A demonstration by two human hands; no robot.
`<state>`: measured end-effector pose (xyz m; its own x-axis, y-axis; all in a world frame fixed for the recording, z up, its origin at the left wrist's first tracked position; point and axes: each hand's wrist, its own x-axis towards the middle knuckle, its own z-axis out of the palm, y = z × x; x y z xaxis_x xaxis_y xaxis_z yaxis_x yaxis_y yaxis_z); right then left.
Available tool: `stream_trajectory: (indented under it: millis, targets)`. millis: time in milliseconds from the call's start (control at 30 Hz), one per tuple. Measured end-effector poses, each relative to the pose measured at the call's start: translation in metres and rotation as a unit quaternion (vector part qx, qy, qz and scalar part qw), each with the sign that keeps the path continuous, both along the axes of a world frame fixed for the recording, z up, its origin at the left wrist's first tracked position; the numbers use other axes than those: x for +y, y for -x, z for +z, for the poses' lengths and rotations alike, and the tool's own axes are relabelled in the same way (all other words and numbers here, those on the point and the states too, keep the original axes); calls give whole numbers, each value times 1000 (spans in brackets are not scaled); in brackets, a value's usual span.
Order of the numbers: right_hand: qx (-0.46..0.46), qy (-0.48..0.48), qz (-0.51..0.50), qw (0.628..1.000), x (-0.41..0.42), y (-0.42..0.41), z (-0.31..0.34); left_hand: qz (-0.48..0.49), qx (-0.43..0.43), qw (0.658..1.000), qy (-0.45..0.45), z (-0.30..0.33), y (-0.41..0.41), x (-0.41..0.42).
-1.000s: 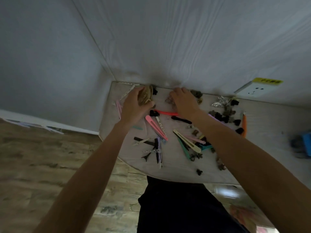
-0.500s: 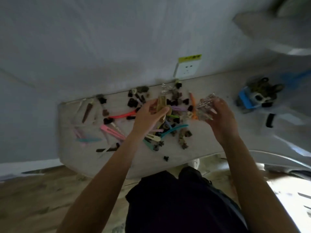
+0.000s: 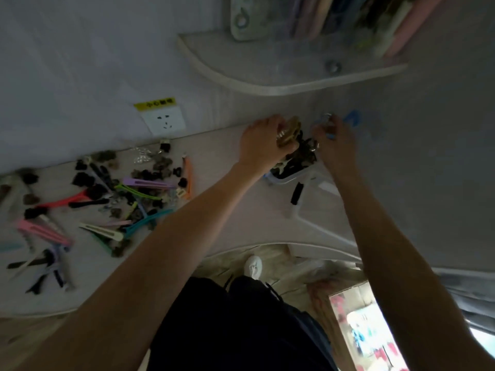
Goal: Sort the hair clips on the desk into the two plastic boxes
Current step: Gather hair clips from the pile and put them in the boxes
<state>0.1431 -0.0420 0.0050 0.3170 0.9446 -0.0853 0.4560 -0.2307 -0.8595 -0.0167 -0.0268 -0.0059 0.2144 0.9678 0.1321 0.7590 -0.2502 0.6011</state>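
Note:
My left hand grips a gold claw clip over a clear plastic box that holds several dark claw clips. My right hand pinches a small silvery clip just right of that box, fingers curled. A second clear box lies beside it with a black clip in it. A spread of loose hair clips covers the desk's left part: pink, purple, teal, orange and cream long clips among small dark claw clips.
A wall socket with a yellow label sits above the desk's back edge. A curved shelf with books overhangs the boxes. A blurred blue lid stands behind my right hand. The desk's curved front edge runs near my legs.
Both hands carried their clips rightward from the pile on the desk to above the plastic box. The view has swung right, bringing the shelf and boxes into sight.

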Motion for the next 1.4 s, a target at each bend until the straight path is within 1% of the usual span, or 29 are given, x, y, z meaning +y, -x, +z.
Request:
stream_trajectory:
  millis: [67,133,200,267,333,400,433,467,500,567,633,700,767,833,900,933,1033,1133,1200,1233,1267,1333,1400]
  targets:
    - [-74,-1,56,996,9,-9,-3,-11,67,998,-3,-14,-11,8]
    - [-134,2,98,986,15,-16,-5,-53,130,990,-1,-26,-12,10]
    - [-160,-3,128,979,17,-24,-6,-97,169,981,12,-34,-5,7]
    - [-183,-20,168,968,14,-32,-7,-122,187,973,50,-34,0,3]
    - [-248,-29,248,936,8,-37,-10,-133,209,966,77,-31,3,1]
    - [-328,4,332,884,5,-44,-17,-140,247,955,79,-28,0,1]
    - [-351,17,353,867,3,-48,-22,-142,267,950,77,-28,-1,1]
    - [-356,20,360,862,0,-49,-25,-141,279,947,75,-27,-1,0]
    - [-352,12,357,865,-1,-49,-26,-138,281,947,75,-27,-2,0]
    - [-337,-25,352,873,-2,-43,-28,-137,268,950,82,-27,-1,-1]
    - [-318,-42,351,880,4,-32,-27,-128,247,957,80,-26,1,-4]
    - [-315,-39,378,869,15,-19,-30,-74,210,974,38,-24,7,-11]
    - [-337,-37,410,847,24,-11,-37,-24,192,981,-18,-19,15,-18]
    - [-351,-13,419,837,30,-7,-42,-27,205,978,-42,-18,19,-23]
    - [-351,19,402,845,39,-8,-39,-58,217,974,-28,-17,16,-23]
    - [-362,22,397,843,44,-8,-36,-74,220,973,-12,-17,13,-23]
    - [-419,-32,398,816,55,-12,-25,-96,228,968,33,-19,1,-20]
    - [-455,-71,353,814,55,-26,-20,-83,231,968,43,-22,-3,-13]
    - [-475,-72,332,812,51,-35,-20,-65,216,973,52,-23,-2,-10]
    - [-472,-63,332,814,49,-36,-22,-60,209,974,61,-24,-2,-9]
    - [-452,-46,333,826,47,-34,-24,-59,212,973,68,-25,-2,-8]
    - [-412,0,336,847,47,-26,-27,-58,239,967,70,-25,-3,-6]
    - [-398,33,349,848,53,-17,-30,-67,276,957,61,-23,-5,-6]
